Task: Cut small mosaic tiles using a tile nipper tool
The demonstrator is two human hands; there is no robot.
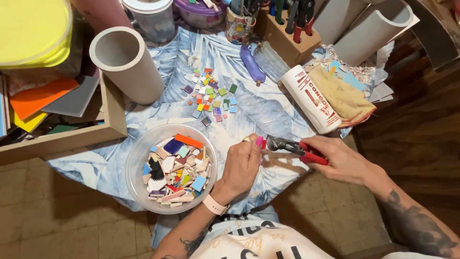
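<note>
Red-handled nippers point(294, 147), one pair, are being squeezed in the right hand point(342, 160), jaws meeting a tiny tile piece point(263, 143) the left hand point(242, 163) is pinching. One clear bowl point(136, 160) of tile shards is sitting just left of that hand; three grey tubes are lying well beyond both hands.

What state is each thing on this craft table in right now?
Tile nippers: gripped in right hand, pointed at left hand.
Clear bowl: heaped with tile pieces.
Small cut tiles: scattered on cloth.
Glue bottle: lying down.
Grey tube: upright, hollow.
</note>
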